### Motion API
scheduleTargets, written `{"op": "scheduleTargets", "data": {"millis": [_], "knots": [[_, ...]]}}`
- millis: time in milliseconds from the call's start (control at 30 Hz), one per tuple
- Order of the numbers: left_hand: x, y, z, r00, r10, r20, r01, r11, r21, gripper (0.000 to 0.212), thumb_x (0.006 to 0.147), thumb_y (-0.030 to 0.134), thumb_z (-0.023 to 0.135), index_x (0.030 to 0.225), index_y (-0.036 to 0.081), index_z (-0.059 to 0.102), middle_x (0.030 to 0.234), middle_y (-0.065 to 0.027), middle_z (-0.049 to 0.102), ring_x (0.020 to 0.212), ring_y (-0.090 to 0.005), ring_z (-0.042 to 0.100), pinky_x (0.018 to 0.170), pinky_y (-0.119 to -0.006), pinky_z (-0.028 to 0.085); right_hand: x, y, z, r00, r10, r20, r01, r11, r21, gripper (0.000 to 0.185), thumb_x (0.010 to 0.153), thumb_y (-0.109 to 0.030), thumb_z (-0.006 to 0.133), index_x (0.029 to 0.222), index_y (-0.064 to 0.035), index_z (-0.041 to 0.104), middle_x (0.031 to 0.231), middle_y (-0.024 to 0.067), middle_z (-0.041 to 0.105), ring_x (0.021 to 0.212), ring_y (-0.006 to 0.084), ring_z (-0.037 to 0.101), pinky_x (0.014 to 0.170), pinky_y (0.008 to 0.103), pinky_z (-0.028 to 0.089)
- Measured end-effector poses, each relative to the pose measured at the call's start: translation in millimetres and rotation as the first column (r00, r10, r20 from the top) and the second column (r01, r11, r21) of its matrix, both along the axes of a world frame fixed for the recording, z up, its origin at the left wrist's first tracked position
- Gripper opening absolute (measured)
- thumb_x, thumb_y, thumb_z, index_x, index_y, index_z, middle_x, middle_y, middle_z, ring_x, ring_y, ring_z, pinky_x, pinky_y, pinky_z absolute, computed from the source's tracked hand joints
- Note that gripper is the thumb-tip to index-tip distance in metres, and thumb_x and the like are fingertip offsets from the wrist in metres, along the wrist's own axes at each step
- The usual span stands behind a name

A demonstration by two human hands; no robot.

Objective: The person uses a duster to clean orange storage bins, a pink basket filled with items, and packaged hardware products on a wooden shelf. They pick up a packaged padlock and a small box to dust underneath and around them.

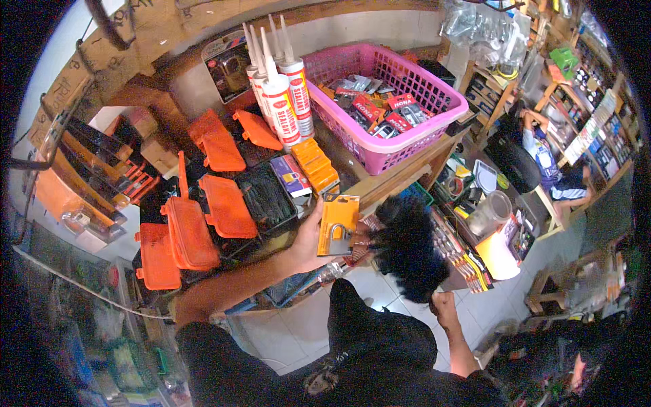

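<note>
My left hand (307, 244) holds a padlock in yellow card packaging (337, 224) upright by its left edge. My right hand (445, 308) is closed at the lower end of a black feather duster (412, 244), whose dark plumes cover what lies behind them. Against the package's right side is a reddish striped thing (363, 241), too blurred to name. Beyond my left hand are small yellow-orange boxes (315, 165) and a purple and white box (291, 175). Silicone sealant tubes (282, 112) stand behind these boxes.
A pink plastic basket (374, 145) holds carded goods. Orange plastic cases (190, 234) and a black open case (267, 196) cover the left side. At right, a clear plastic jar (489, 213) stands among goods on a lower surface. Farther right, another person (544, 152) sits near shelves.
</note>
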State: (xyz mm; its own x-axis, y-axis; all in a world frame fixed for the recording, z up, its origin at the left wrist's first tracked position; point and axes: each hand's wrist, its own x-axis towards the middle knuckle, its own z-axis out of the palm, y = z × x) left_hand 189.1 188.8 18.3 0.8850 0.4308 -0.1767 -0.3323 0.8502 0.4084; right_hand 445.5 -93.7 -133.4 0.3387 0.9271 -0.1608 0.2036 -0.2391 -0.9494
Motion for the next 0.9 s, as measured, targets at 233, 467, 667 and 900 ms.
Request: {"op": "scheduleTargets", "data": {"millis": [233, 467, 667, 900], "knots": [[-7.3, -8.4, 4.2, 0.984, 0.1, -0.145, -0.113, 0.99, -0.083, 0.06, 0.087, 0.061, 0.041, 0.116, 0.011, 0.057, 0.112, -0.0094, 0.061, 0.104, -0.0282, 0.056, 0.094, -0.046, 0.042, -84.1, 39.1, 52.0, 0.993, 0.037, -0.112, -0.051, 0.991, -0.122, 0.053, 0.095, -0.038, 0.046, 0.054, -0.0061, 0.034, 0.054, -0.0077, 0.034, 0.052, 0.0063, 0.029, 0.046, 0.0289, 0.025], [-16.5, -4.0, -25.7, 0.968, 0.181, -0.176, -0.172, 0.983, 0.068, 0.049, 0.088, 0.049, 0.043, 0.115, 0.011, 0.057, 0.108, -0.0085, 0.063, 0.107, -0.0276, 0.054, 0.093, -0.045, 0.042, -108.8, 57.7, 37.8, 0.986, 0.163, -0.024, -0.163, 0.987, 0.018, 0.054, 0.096, -0.04, 0.043, 0.053, -0.0089, 0.032, 0.052, -0.0079, 0.031, 0.051, 0.0059, 0.025, 0.044, 0.0288, 0.022], [-19.5, 7.1, -39.3, 0.941, -0.005, 0.338, 0.023, 0.999, -0.048, 0.041, 0.088, 0.042, 0.047, 0.113, 0.011, 0.057, 0.096, -0.0088, 0.063, 0.1, -0.0282, 0.059, 0.09, -0.045, 0.045, -117.3, 65.1, 30.7, 0.974, 0.174, -0.148, -0.179, 0.984, -0.018, 0.055, 0.096, -0.045, 0.041, 0.052, -0.0137, 0.034, 0.05, -0.0076, 0.034, 0.046, 0.0049, 0.027, 0.042, 0.0259, 0.021], [-12.2, -8.2, -39.5, 0.985, 0.165, -0.049, -0.164, 0.986, 0.026, 0.042, 0.089, 0.043, 0.045, 0.114, 0.011, 0.056, 0.097, -0.0088, 0.063, 0.1, -0.0277, 0.059, 0.09, -0.044, 0.046, -164.6, 104.8, 54.6, 0.882, 0.117, -0.456, -0.191, 0.974, -0.121, 0.057, 0.095, -0.051, 0.037, 0.054, -0.0116, 0.033, 0.048, -0.0013, 0.034, 0.041, 0.0093, 0.032, 0.04, 0.0263, 0.028]]}}
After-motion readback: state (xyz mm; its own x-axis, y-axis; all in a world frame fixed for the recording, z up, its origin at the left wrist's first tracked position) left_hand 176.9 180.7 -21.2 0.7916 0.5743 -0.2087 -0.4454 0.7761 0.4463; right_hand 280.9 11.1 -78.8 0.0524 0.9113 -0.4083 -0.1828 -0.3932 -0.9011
